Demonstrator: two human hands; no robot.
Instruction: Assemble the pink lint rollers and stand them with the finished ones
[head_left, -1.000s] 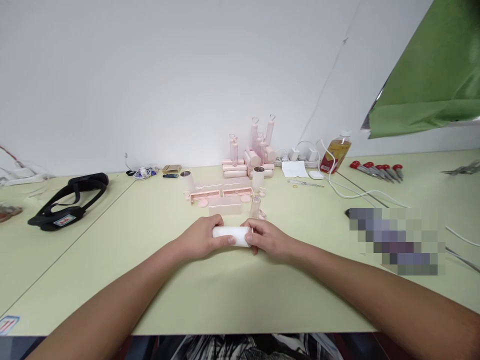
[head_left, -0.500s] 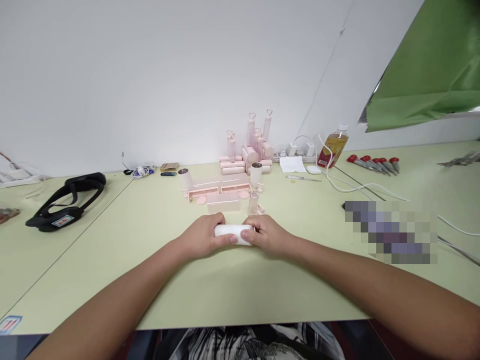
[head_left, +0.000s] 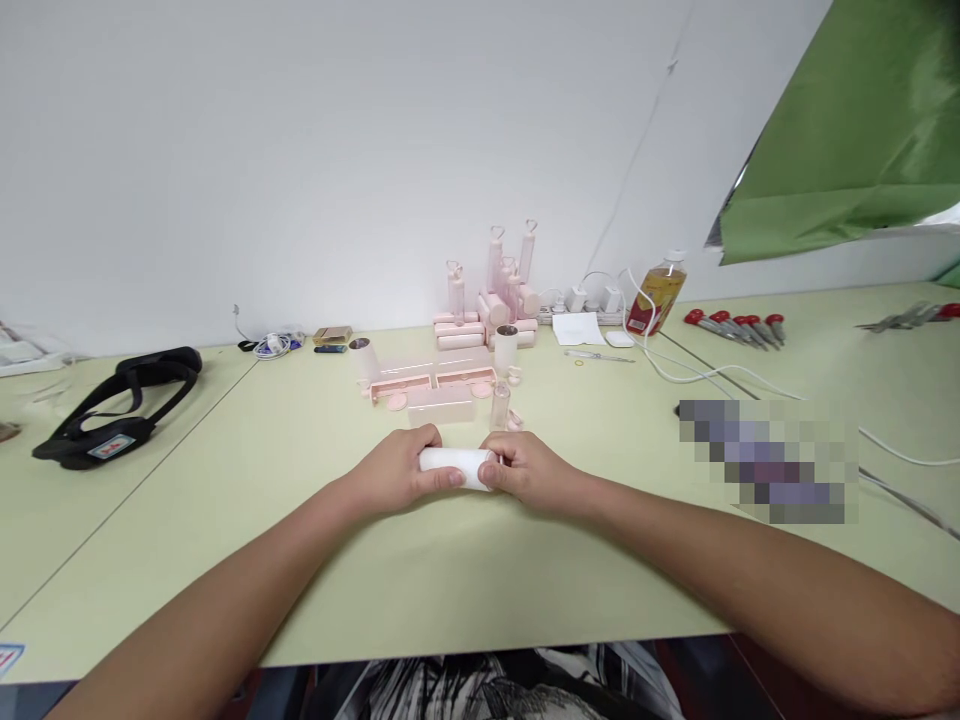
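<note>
A white cylinder (head_left: pixel 454 460) lies sideways between my hands, low over the table. My left hand (head_left: pixel 401 468) grips its left end, thumb along the front. At the right end, my right hand (head_left: pixel 525 470) is closed around it, its thumb on the near side. Just beyond the hands are a clear pink tube (head_left: pixel 500 405) standing upright and a pale translucent box-shaped cover (head_left: pixel 441 406). Behind these lie open pink trays (head_left: pixel 466 377) and flat pink discs. Two white cylinders with dark tops, one on the left (head_left: pixel 364 356) and one on the right (head_left: pixel 505 348), stand near the trays.
Against the wall is a stack of pink cylinders (head_left: pixel 460 335) with upright loop-topped tubes. To the right are a drink bottle (head_left: pixel 658 295), white cables, tweezers (head_left: pixel 598 356), red-handled tools (head_left: pixel 735 325) and a blurred-out object (head_left: pixel 765 462). A black headset strap (head_left: pixel 120 410) lies on the left.
The view has shifted slightly, so everything sits a little further left. Both hands keep hold of the white cylinder, with little change in their grip.
</note>
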